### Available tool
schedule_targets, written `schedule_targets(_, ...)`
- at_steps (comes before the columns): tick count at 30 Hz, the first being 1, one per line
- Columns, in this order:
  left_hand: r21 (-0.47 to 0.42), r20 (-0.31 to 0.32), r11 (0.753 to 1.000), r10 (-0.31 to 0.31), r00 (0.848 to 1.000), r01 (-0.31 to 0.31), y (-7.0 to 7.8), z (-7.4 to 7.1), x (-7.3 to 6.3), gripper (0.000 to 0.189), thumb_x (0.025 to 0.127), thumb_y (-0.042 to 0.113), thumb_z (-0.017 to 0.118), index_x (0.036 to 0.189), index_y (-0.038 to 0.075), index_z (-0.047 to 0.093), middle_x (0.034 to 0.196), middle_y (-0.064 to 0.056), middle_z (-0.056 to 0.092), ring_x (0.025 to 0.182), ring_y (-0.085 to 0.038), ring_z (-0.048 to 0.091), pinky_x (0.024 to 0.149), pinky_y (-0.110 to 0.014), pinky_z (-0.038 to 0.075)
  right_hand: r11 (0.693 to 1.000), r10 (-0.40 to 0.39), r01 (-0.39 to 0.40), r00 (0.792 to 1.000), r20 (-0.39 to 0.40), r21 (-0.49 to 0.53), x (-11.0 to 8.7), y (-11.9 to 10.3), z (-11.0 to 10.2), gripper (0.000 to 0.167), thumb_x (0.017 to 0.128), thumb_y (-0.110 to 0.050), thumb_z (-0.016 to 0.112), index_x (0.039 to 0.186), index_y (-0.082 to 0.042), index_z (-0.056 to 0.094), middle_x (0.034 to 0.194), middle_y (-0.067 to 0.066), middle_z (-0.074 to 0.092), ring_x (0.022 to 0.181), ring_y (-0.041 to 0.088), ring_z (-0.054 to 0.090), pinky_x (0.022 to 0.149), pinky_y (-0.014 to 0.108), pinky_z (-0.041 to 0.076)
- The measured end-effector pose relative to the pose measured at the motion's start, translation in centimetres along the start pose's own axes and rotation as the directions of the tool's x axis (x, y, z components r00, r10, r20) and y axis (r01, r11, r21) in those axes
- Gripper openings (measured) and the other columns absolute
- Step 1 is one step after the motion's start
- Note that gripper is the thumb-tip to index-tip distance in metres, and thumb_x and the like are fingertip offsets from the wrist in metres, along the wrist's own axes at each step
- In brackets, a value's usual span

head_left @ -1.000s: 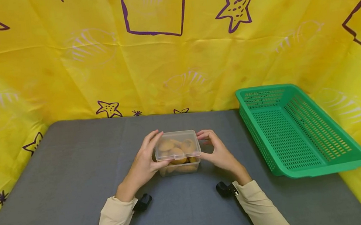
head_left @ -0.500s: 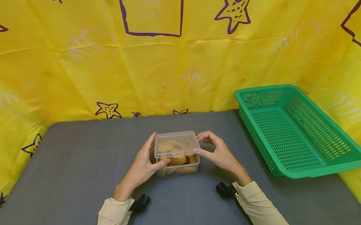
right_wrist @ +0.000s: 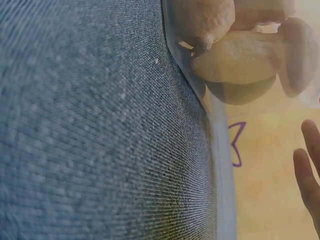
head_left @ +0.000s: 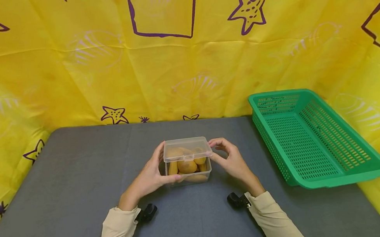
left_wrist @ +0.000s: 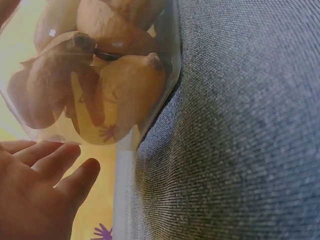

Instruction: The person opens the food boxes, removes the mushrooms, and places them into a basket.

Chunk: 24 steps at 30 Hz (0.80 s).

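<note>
A clear plastic box (head_left: pixel 197 178) full of yellow-brown, rounded fruits (head_left: pixel 187 167) stands on the table in the head view. Its translucent lid (head_left: pixel 186 146) sits tilted over it, with the front edge raised above the rim. My left hand (head_left: pixel 150 175) holds the box by its left side, thumb across the front and fingers toward the back. At the lid's right edge, my right hand (head_left: pixel 231 160) pinches it between thumb and fingertips. Both wrist views show knobby-ended fruits (left_wrist: pixel 130 85) through the box walls; their exact kind is unclear.
A green perforated plastic basket (head_left: pixel 314 147) stands at the table's right side. Grey cloth covers the table (head_left: pixel 77 178). A yellow curtain (head_left: pixel 169 58) with sea-creature drawings hangs behind and at the sides.
The lid's front edge has risen, leaving a wider gap over the fruits. My left thumb has moved from the lid's front edge down to the box's front. The basket has stayed put.
</note>
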State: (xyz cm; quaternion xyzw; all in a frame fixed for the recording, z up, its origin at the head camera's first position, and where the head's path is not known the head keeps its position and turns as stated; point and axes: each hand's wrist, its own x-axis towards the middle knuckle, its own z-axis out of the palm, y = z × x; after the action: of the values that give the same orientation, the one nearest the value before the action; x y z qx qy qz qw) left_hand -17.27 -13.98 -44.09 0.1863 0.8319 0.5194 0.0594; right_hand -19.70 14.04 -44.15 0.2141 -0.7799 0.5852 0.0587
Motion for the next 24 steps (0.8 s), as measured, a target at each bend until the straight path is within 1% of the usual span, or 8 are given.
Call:
schedule_targets(4, -0.006, -0.006, 1.0, 0.015, 1.0, -0.015, -0.18, 0.01, 0.02, 0.113, 0.075, 0.023, 0.088, 0.157, 0.008, 0.012, 0.155, -0.018, 0.036, 0.143, -0.04, 0.038, 0.116, -0.059, 0.033, 1.0, -0.012, 0.012, 1.0, -0.013, 0.005, -0.1, -0.02, 0.08, 0.019, 0.089, 0.001, 0.069, 0.106, 0.002, 0.06, 0.118, 0.02, 0.064, 0.113, 0.007, 0.056, 0.103, 0.054, 0.047)
schedule_targets(5, -0.009, -0.007, 1.0, 0.013, 1.0, -0.013, -0.21, 0.0, 0.01, 0.112, 0.075, 0.022, 0.088, 0.157, 0.008, 0.013, 0.155, -0.018, 0.037, 0.143, -0.039, 0.038, 0.117, -0.058, 0.032, 1.0, -0.006, 0.006, 1.0, -0.015, 0.009, -0.14, -0.51, 0.07, 0.019, 0.089, 0.002, 0.068, 0.106, 0.004, 0.06, 0.118, 0.021, 0.064, 0.112, 0.006, 0.056, 0.103, 0.056, 0.047)
schedule_targets(10, -0.009, -0.003, 1.0, -0.009, 1.0, 0.009, -0.31, -0.06, -0.04, 0.113, 0.074, 0.024, 0.089, 0.157, 0.011, 0.014, 0.157, -0.016, 0.035, 0.146, -0.037, 0.034, 0.12, -0.056, 0.028, 1.0, -0.007, 0.007, 1.0, -0.028, 0.016, -0.13, -0.61, 0.12, 0.016, 0.091, 0.0, 0.067, 0.106, 0.003, 0.062, 0.119, 0.021, 0.065, 0.112, 0.011, 0.058, 0.103, 0.056, 0.047)
schedule_targets(13, 0.011, -0.003, 0.999, -0.031, 1.0, 0.032, -0.29, -0.07, -0.09, 0.113, 0.075, 0.027, 0.088, 0.158, 0.011, 0.013, 0.159, -0.019, 0.031, 0.147, -0.038, 0.031, 0.121, -0.055, 0.028, 1.0, -0.024, 0.024, 0.999, -0.022, 0.008, -0.12, -0.14, 0.18, 0.02, 0.092, -0.001, 0.067, 0.111, 0.001, 0.064, 0.121, 0.019, 0.065, 0.115, 0.015, 0.059, 0.104, 0.049, 0.048)
schedule_targets(16, 0.023, 0.0, 0.999, -0.04, 0.999, 0.04, -0.28, -0.08, -0.11, 0.112, 0.075, 0.029, 0.088, 0.157, 0.01, 0.014, 0.159, -0.019, 0.029, 0.148, -0.038, 0.03, 0.121, -0.055, 0.028, 0.999, -0.047, 0.047, 0.999, -0.004, -0.016, -0.1, -0.07, 0.24, 0.03, 0.092, 0.002, 0.066, 0.122, 0.0, 0.063, 0.126, 0.018, 0.065, 0.12, 0.019, 0.058, 0.104, 0.046, 0.048)
schedule_targets(19, 0.02, 0.0, 0.999, -0.029, 1.0, 0.029, -0.34, -0.09, -0.07, 0.109, 0.075, 0.028, 0.088, 0.156, 0.009, 0.017, 0.16, -0.019, 0.03, 0.148, -0.037, 0.03, 0.121, -0.055, 0.028, 0.997, -0.064, 0.065, 0.998, 0.01, -0.04, 0.03, -0.1, 0.39, 0.04, 0.091, 0.006, 0.065, 0.13, 0.002, 0.059, 0.131, 0.021, 0.062, 0.124, 0.032, 0.057, 0.103, 0.054, 0.047)
schedule_targets(22, 0.017, -0.001, 1.0, -0.019, 1.0, 0.019, -0.37, -0.08, 0.0, 0.109, 0.076, 0.027, 0.088, 0.156, 0.008, 0.017, 0.16, -0.018, 0.03, 0.148, -0.036, 0.03, 0.121, -0.055, 0.028, 0.997, -0.065, 0.066, 0.998, 0.017, -0.039, 0.26, -0.21, 0.49, 0.047, 0.091, 0.008, 0.063, 0.136, 0.005, 0.053, 0.135, 0.025, 0.058, 0.125, 0.043, 0.053, 0.101, 0.062, 0.045)
schedule_targets(24, 0.015, -0.001, 1.0, -0.016, 1.0, 0.016, -0.35, -0.08, 0.05, 0.109, 0.076, 0.027, 0.088, 0.157, 0.008, 0.017, 0.16, -0.018, 0.03, 0.148, -0.035, 0.03, 0.121, -0.055, 0.028, 0.998, -0.049, 0.05, 0.999, 0.023, -0.043, 0.41, -0.31, 0.49, 0.05, 0.092, 0.006, 0.063, 0.14, 0.002, 0.05, 0.137, 0.024, 0.057, 0.127, 0.044, 0.052, 0.102, 0.064, 0.044)
